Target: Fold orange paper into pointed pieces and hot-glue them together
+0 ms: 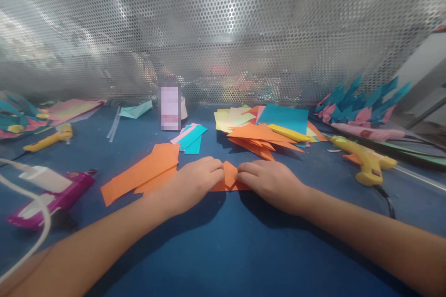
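Between my two hands lies a partly folded sheet of orange paper (pixel 230 175), with a pointed flap at its middle. My left hand (pixel 198 180) presses on its left side with curled fingers, and my right hand (pixel 266 181) does the same on its right. The fingers cover much of the sheet. Just left of my left hand are more orange paper pieces (pixel 146 169), overlapping flat on the blue table. Beyond my right hand a pile of folded orange papers (pixel 259 137) carries a yellow utility knife (pixel 288 133).
At right lie a yellow glue gun (pixel 371 160), a pink tool (pixel 369 132) and teal-pink paper shapes (pixel 362 102). A purple power strip (pixel 52 202) with a white plug and another yellow glue gun (pixel 49 139) lie left. A phone (pixel 170 107) stands before the perforated metal panel (pixel 223 23).
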Demonstrator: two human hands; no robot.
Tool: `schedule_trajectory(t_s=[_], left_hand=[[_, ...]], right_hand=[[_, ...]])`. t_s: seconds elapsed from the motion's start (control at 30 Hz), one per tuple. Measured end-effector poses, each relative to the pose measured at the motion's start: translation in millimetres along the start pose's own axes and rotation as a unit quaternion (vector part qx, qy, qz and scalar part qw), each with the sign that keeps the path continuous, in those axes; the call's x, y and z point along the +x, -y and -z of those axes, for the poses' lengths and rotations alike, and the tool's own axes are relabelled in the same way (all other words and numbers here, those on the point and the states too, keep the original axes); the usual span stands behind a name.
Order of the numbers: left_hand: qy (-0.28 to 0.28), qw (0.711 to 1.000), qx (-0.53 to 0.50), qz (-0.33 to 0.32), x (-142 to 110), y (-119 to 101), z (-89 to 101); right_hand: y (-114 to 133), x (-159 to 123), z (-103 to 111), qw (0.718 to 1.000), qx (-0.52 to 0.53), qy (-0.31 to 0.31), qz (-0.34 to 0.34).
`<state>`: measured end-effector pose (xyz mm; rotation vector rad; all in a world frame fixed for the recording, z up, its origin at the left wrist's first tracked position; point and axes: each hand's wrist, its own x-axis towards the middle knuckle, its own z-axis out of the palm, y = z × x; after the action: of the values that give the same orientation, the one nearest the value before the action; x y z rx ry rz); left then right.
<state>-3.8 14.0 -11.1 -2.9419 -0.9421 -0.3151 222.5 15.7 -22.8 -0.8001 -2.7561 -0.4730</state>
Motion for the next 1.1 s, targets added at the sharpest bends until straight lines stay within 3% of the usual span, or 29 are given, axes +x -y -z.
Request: schedule_trajectory(t_s=[0.2, 0.8, 0.97, 1.1], left_hand=[[0.032, 0.999, -0.004, -0.026, -1, 1, 7.3], [0.013, 0.999, -0.028, -0.037, -7, 2, 10.3], [0.017, 0.995, -0.095, 0.007, -7, -1, 15.7], [0.031, 0.995, -0.083, -0.040, -7, 1, 16.5]], right_hand=[[-1, 0, 5, 0.999, 0.009, 0.031, 0.027], [-1, 5, 13, 0.992, 0.012, 0.110, 0.066], [-1, 2, 13, 0.992, 0.011, 0.102, 0.078], [-2, -1, 11, 0.993, 0.015, 0.087, 0.082]])
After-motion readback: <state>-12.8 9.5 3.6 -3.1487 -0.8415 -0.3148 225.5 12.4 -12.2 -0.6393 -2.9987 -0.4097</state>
